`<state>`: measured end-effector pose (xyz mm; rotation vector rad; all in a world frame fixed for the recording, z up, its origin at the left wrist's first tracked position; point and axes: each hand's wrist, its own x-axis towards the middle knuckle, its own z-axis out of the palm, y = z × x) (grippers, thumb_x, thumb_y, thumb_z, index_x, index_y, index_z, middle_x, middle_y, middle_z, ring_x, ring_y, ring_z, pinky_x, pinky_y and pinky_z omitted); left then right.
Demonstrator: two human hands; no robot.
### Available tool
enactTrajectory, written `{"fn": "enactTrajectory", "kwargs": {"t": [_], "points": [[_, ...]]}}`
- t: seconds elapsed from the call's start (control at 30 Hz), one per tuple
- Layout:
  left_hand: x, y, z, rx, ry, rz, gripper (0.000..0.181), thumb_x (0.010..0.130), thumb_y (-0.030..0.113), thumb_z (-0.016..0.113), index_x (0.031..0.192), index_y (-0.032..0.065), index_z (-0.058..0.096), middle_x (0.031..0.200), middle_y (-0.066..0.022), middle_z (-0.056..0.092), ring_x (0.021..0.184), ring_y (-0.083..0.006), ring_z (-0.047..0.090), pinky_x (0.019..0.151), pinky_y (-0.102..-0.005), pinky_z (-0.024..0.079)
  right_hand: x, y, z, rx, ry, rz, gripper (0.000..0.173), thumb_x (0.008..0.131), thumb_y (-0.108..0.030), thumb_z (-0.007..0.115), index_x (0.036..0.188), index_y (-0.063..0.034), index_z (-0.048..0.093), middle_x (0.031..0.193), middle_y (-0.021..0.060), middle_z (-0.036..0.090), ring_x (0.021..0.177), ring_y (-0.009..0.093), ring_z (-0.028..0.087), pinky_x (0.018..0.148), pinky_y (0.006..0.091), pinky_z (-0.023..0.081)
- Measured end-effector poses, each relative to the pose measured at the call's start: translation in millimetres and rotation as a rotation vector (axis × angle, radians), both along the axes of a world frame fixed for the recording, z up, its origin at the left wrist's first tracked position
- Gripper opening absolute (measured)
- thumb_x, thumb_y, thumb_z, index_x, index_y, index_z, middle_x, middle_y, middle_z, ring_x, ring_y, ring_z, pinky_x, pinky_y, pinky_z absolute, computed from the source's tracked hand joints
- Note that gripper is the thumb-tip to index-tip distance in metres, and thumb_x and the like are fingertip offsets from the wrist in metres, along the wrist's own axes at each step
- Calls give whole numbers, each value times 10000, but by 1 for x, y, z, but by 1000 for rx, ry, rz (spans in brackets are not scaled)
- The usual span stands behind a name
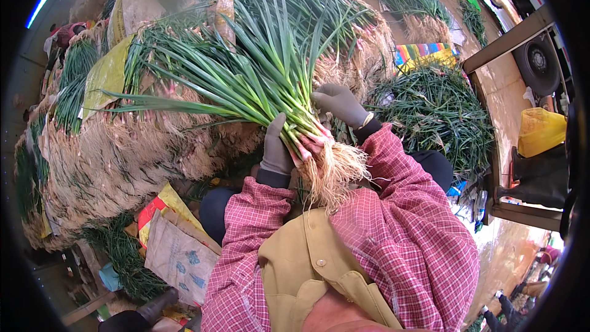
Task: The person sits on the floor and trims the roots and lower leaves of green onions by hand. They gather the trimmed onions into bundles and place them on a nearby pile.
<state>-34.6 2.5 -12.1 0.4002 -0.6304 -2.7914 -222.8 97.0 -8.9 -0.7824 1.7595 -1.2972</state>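
A bunch of leafy green garlic plants with pinkish stems fans out in front of me, its pale roots hanging towards my chest. My gloved left hand is closed around the stems from the left, with the thumb along their top. On the other side, my gloved right hand touches the stems and leaves with bent fingertips; whether it grips any of them cannot be told. Behind the bunch lies a long heap of similar plants, with matted roots facing me.
Cut green leaves are piled at the right beside a wooden frame. Printed sacks and a blue container lie at the lower left. A yellow bag and a wheel are farther right. Other people are at the edges.
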Motion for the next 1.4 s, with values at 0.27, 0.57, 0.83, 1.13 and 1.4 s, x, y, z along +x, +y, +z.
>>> {"fn": "enactTrajectory", "kwargs": {"t": [0.27,0.57,0.83,1.13,1.4], "points": [[3,-4,-8,28,27,-32,594,940,465,486,1212,-61,539,1075,-236,647,921,-327,660,823,-394,550,1,0,2,33,-55,27,317,916,-295,644,972,16,673,814,26,656,747,93,588,698,260,480],[3,-5,-18,91,31,-42,584,943,432,519,1252,-64,513,1109,-200,633,882,-236,647,693,-283,565,9,-2,-8,-90,-175,-39,221,888,-204,625,904,10,678,829,13,659,723,90,583,676,254,472],[5,-2,-3,170,20,-87,738,879,516,577,1213,-135,479,980,-165,578,721,-141,572,574,-196,513,39,10,26,-154,1051,29,166,844,-224,610,755,-89,650,763,144,631,697,350,624,646,442,502],[17,0,33,213,544,3,821,921,580,482,1387,-79,336,1184,-249,613,1007,-353,645,899,-526,512,-37,45,-84,693,820,525,308,859,-343,620,882,-52,719,810,153,691,700,294,652,699,428,516],[6,4,-24,132,394,143,782,881,577,523,1343,-50,451,1184,-259,609,966,-393,638,929,-533,486,-117,-52,6,602,705,-305,553,863,-570,587,1109,-82,676,1126,190,676,1057,356,644,904,460,488]]}}
